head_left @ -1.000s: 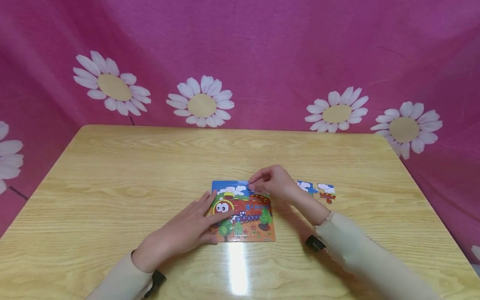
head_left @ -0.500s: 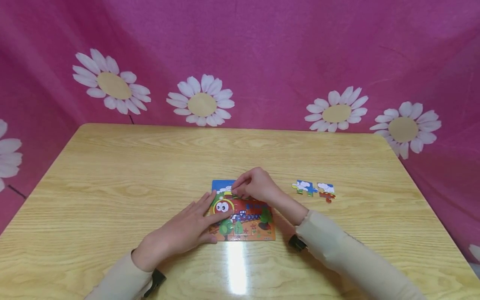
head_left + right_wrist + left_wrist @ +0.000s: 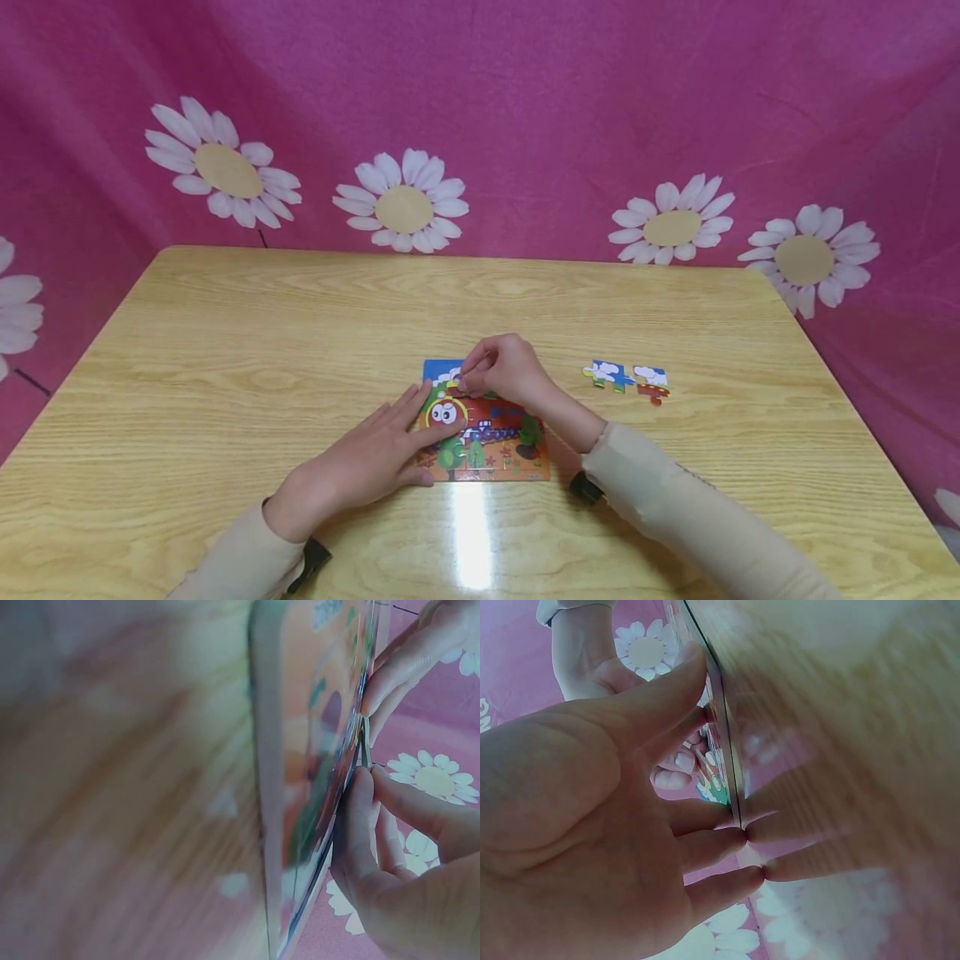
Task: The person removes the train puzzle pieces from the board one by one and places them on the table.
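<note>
A colourful jigsaw puzzle (image 3: 498,468) with a red cartoon train lies on the table. My left hand (image 3: 367,458) rests along its left side, fingers extended, the thumb over the picture. In the left wrist view the fingertips of that hand (image 3: 645,795) touch the puzzle's edge and the tabletop. Above the upper middle of the puzzle, my right hand (image 3: 506,371) has thumb and forefinger together. The right wrist view shows it pinching a thin puzzle piece (image 3: 367,746) on edge at the puzzle's surface. That piece's printed face is hidden.
Two loose puzzle pieces lie to the right: one with clouds and green (image 3: 609,373), another with clouds and red (image 3: 651,385). The wooden table (image 3: 262,333) ends at a pink curtain (image 3: 525,125) with white flowers.
My right hand has moved left over the puzzle, from its upper right to its upper middle, with only a slight shift lately. My left hand has stayed in place.
</note>
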Action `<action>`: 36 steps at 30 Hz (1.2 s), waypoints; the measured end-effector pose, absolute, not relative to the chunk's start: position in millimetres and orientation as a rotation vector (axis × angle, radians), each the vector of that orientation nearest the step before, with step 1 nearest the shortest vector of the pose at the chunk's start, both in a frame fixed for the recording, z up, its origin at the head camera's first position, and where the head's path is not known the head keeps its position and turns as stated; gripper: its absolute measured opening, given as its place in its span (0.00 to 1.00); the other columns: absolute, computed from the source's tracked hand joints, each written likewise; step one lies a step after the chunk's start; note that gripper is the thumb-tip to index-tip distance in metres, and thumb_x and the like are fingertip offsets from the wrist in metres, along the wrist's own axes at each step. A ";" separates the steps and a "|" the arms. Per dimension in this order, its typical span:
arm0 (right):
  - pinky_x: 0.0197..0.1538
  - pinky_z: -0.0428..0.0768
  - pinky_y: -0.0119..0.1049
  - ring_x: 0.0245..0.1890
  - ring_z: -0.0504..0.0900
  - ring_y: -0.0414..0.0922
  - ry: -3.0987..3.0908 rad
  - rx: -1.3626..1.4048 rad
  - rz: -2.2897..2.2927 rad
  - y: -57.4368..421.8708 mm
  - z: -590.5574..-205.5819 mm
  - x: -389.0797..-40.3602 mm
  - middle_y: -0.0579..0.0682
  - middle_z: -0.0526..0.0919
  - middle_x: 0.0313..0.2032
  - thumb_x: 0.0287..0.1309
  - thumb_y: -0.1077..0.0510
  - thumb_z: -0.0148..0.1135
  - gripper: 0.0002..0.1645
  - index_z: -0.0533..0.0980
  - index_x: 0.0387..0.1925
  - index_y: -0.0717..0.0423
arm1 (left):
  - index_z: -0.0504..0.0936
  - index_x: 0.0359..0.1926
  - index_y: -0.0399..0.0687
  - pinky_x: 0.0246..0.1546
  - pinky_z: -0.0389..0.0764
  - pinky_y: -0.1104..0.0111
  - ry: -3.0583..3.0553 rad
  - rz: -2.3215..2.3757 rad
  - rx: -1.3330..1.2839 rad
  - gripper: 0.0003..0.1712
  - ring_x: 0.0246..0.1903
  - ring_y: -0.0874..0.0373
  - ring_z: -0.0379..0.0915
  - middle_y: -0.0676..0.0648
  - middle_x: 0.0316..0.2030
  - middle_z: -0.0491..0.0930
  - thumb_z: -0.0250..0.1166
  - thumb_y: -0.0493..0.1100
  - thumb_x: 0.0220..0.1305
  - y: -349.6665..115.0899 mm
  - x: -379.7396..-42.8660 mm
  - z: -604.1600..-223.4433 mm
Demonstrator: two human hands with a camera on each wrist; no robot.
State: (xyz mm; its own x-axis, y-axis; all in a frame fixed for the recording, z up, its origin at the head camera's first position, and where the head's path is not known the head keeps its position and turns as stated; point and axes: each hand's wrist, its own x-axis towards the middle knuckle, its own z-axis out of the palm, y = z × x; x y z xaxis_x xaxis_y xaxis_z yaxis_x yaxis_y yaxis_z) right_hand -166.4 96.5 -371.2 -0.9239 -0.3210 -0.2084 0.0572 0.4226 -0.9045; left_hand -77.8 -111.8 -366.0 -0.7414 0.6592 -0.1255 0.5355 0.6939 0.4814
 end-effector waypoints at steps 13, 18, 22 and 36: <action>0.33 0.84 0.36 0.25 0.85 0.43 2.311 -0.241 -1.537 103.3 -371.7 -166.5 0.54 0.85 0.25 0.52 0.70 0.70 0.05 0.80 0.31 0.66 | 0.68 0.72 0.57 0.67 0.55 0.41 2.616 0.600 0.945 0.34 0.73 0.38 0.41 0.31 0.74 0.46 0.64 0.50 0.66 -111.1 -78.4 -365.8; 0.35 0.83 0.36 0.25 0.85 0.43 2.318 -0.227 -1.524 115.3 -367.2 -167.3 0.53 0.86 0.25 0.51 0.68 0.72 0.07 0.80 0.31 0.65 | 0.68 0.71 0.58 0.67 0.54 0.42 2.609 0.614 0.926 0.34 0.74 0.38 0.40 0.31 0.74 0.46 0.64 0.51 0.66 -110.2 -77.9 -365.1; 0.36 0.84 0.39 0.27 0.85 0.45 2.312 -0.175 -1.539 134.0 -361.6 -171.8 0.53 0.84 0.25 0.53 0.68 0.71 0.08 0.79 0.33 0.66 | 0.67 0.72 0.58 0.68 0.54 0.42 2.600 0.621 0.915 0.34 0.74 0.38 0.40 0.31 0.74 0.44 0.64 0.51 0.66 -110.1 -78.0 -365.6; 0.38 0.85 0.38 0.28 0.86 0.43 2.318 0.022 -1.584 214.7 -360.0 -180.2 0.53 0.85 0.26 0.55 0.69 0.69 0.11 0.74 0.36 0.69 | 0.68 0.71 0.58 0.69 0.52 0.44 2.603 0.603 0.894 0.34 0.74 0.39 0.38 0.31 0.74 0.44 0.64 0.50 0.66 -110.5 -77.4 -365.7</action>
State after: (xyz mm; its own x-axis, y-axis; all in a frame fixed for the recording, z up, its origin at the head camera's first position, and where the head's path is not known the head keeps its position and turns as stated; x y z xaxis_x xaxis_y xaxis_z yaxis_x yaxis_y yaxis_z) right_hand -180.2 214.7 -360.0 -0.9444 -0.1727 -0.2796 0.1977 0.3810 -0.9032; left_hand -77.4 -110.5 -365.7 -0.7521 0.6389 -0.1620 0.5027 0.7150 0.4859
